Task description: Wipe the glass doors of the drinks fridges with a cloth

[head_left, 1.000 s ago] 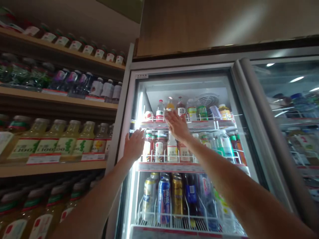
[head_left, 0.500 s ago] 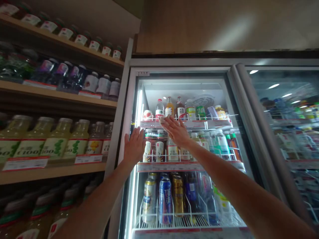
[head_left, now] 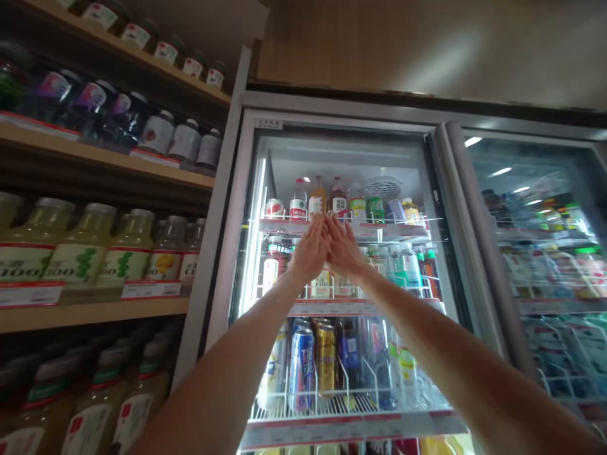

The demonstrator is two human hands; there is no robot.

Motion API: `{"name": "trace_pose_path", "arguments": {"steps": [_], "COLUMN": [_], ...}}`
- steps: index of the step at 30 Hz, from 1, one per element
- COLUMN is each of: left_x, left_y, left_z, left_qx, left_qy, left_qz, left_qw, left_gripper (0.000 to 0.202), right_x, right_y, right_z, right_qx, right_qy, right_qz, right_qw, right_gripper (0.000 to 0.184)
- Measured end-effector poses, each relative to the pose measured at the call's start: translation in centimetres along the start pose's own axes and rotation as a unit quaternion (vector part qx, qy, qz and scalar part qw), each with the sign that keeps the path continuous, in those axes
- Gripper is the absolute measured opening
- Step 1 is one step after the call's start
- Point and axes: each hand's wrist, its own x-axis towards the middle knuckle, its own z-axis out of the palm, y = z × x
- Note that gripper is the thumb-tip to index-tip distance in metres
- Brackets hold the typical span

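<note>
two bare forearms (head_left: 441,335) stretch up and forward from the bottom edge. to the left, juice bottles (head_left: 76,256) line a wooden shelf (head_left: 95,314), apart from both hands. the left hand (head_left: 312,249) and the right hand (head_left: 344,249) meet ahead, raised in front of the glass door (head_left: 341,122) of a lit fridge, which is the thing being worked at. both hands look flat, fingers extended and held close rather than pinching, the two sets of fingertips touching or slightly overlapping. the palms face away, so i cannot tell whether they press on the glass or have anything under them. my reading is that the step in hand is placing or moving flat hands at the middle of the door; the next move would call for parting the overlapped fingers and keeping the palms level with the pane. behind the glass, a red-capped bottle (head_left: 298,202) and an orange bottle (head_left: 317,196) stand on the top rack, and a blue can (head_left: 302,370) and a gold can (head_left: 326,360) stand lower down.
</note>
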Motion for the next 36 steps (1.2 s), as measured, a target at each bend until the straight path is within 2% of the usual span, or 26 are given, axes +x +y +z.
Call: {"name": "trace_pose_path", "arguments": {"steps": [3, 4, 5, 7, 9, 10, 13, 15, 16, 18, 19, 21, 23, 25, 28, 30, 32, 34, 36], "left_x": [1.8, 2.1, 2.4, 2.7, 2.9, 3.0, 3.5, 4.2, 4.5, 5.2, 5.5, 5.7, 5.5, 5.2, 5.0, 5.1, 4.9, 4.4, 3.8], "left_y": [2.0, 2.5, 2.8, 3.6, 4.6, 5.3, 6.7, 6.5, 5.8, 3.5, 2.1, -0.4, -1.1, 0.3, 3.9, 4.6, 3.0, -0.1, -2.7], "left_z": [1.0, 1.2, 1.3, 1.8, 3.2, 4.3, 7.6, 8.4, 7.9, 5.5, 3.8, 0.9, 0.0, 2.0, 7.2, 8.6, 7.1, 3.7, 0.9], "left_qx": [0.047, 0.08, 0.111, 0.158, 0.184, 0.195, 0.22, 0.237, 0.246, 0.262, 0.268, 0.279, 0.283, 0.283, 0.27, 0.251, 0.242, 0.245, 0.245], "left_qy": [-0.028, -0.032, -0.029, -0.004, 0.025, 0.031, 0.016, 0.0, 0.001, 0.021, 0.062, 0.117, 0.161, 0.155, 0.084, 0.046, 0.063, 0.135, 0.182], "left_qz": [-0.05, -0.055, -0.053, -0.044, -0.033, -0.018, 0.055, 0.093, 0.09, 0.043, -0.031, -0.112, -0.158, -0.139, -0.015, 0.089, 0.101, 0.027, -0.018], "left_qw": [0.997, 0.995, 0.992, 0.987, 0.982, 0.98, 0.974, 0.967, 0.965, 0.964, 0.961, 0.947, 0.932, 0.936, 0.959, 0.963, 0.963, 0.96, 0.952], "left_gripper": [0.049, 0.048, 0.046, 0.044, 0.041, 0.04, 0.039, 0.04, 0.04, 0.04, 0.039, 0.041, 0.042, 0.041, 0.039, 0.038, 0.037, 0.034, 0.037], "right_x": [-2.1, -3.0, -4.0, -5.8, -7.1, -7.6, -8.3, -8.5, -8.5, -8.5, -8.5, -8.4, -8.4, -8.4, -8.4, -8.4, -8.5, -8.4, -8.4], "right_y": [3.1, 4.5, 6.0, 8.9, 11.2, 12.0, 13.3, 13.3, 13.3, 13.2, 13.1, 13.0, 13.0, 12.9, 13.0, 13.1, 13.1, 13.1, 13.0], "right_z": [-1.0, -1.3, -1.5, -1.4, -0.9, -0.6, 0.3, 0.5, 0.5, 0.4, 0.3, 0.1, 0.1, 0.1, 0.1, 0.0, -0.1, -0.2, -0.2], "right_qx": [0.002, -0.003, -0.012, -0.032, -0.043, -0.044, -0.042, -0.039, -0.037, -0.033, -0.032, -0.028, -0.025, -0.022, -0.014, -0.01, -0.01, -0.012, -0.013], "right_qy": [-0.023, -0.017, 0.0, 0.048, 0.077, 0.081, 0.084, 0.087, 0.085, 0.078, 0.074, 0.069, 0.068, 0.07, 0.078, 0.078, 0.069, 0.061, 0.058], "right_qz": [-0.082, -0.089, -0.071, 0.035, 0.139, 0.165, 0.161, 0.156, 0.155, 0.153, 0.152, 0.152, 0.153, 0.154, 0.148, 0.145, 0.143, 0.145, 0.148], "right_qw": [0.996, 0.996, 0.997, 0.998, 0.986, 0.982, 0.983, 0.983, 0.984, 0.985, 0.985, 0.986, 0.986, 0.985, 0.986, 0.986, 0.987, 0.987, 0.987], "right_gripper": [0.064, 0.061, 0.057, 0.053, 0.053, 0.054, 0.056, 0.056, 0.056, 0.057, 0.057, 0.057, 0.058, 0.057, 0.056, 0.056, 0.055, 0.055, 0.055]}}
